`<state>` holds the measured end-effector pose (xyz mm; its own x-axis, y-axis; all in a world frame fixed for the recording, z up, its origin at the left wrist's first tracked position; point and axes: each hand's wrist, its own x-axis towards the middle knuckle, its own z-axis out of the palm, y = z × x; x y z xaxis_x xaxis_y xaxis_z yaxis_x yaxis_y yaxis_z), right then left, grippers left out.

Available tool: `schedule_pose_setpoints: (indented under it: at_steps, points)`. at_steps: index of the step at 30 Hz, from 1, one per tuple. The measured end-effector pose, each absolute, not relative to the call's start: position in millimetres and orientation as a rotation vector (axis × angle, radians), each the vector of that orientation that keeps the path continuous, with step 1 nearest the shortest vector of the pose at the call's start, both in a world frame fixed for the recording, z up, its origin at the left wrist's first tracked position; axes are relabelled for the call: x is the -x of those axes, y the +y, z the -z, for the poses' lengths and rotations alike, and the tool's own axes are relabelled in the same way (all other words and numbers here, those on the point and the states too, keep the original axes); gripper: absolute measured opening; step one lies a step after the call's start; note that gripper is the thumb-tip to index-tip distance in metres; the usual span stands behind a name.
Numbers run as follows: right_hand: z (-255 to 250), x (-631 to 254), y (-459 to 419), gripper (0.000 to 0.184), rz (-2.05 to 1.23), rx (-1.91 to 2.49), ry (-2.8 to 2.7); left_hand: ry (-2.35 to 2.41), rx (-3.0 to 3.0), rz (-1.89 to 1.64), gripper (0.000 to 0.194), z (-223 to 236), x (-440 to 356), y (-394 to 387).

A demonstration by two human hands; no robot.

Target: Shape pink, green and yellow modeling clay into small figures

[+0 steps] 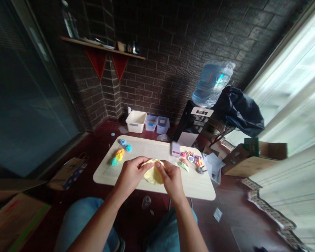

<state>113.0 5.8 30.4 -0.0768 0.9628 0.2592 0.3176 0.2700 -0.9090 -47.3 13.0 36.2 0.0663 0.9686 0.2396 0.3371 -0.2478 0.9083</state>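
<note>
Between my two hands, over the front part of the table [147, 148], is a flattened round sheet of pale yellow modelling clay [153, 176]. My left hand [131, 172] pinches its left edge, thumb on top. On the right edge my right hand [171, 175] grips it the same way, its thumb pressed on the near face. The fingers behind the sheet are hidden. To the left lie lumps of clay: blue [123, 142], teal [128, 148], orange and yellow [119, 154], and green [114, 161]. Several small colourful clay pieces [191, 158] are clustered at the right.
A small pale box [175, 149] stands near the table's back right. Behind the table are a white bin [136, 121] and two clear bins [157, 124]. A water dispenser [193, 122] stands back right. Cardboard boxes [252, 162] sit to the right, a paper bag [68, 173] to the left.
</note>
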Motion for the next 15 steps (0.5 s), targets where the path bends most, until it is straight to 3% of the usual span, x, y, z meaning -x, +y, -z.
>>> schedule_pose_setpoints:
  at_steps: [5, 9, 15]
  points:
    - [-36, -126, 4, 0.032, -0.801, 1.216, -1.689, 1.202, -1.706, -1.183, 0.038, -40, 40, 16]
    - [-34, -137, 3, 0.036, -0.944, 1.221, -1.638, 1.268, -1.736, -1.185, 0.023, -43, 33, 21]
    - [-24, -141, 11, 0.044, -1.098, 1.222, -1.459, 1.382, -1.714, -1.269, 0.021, -39, 19, 29]
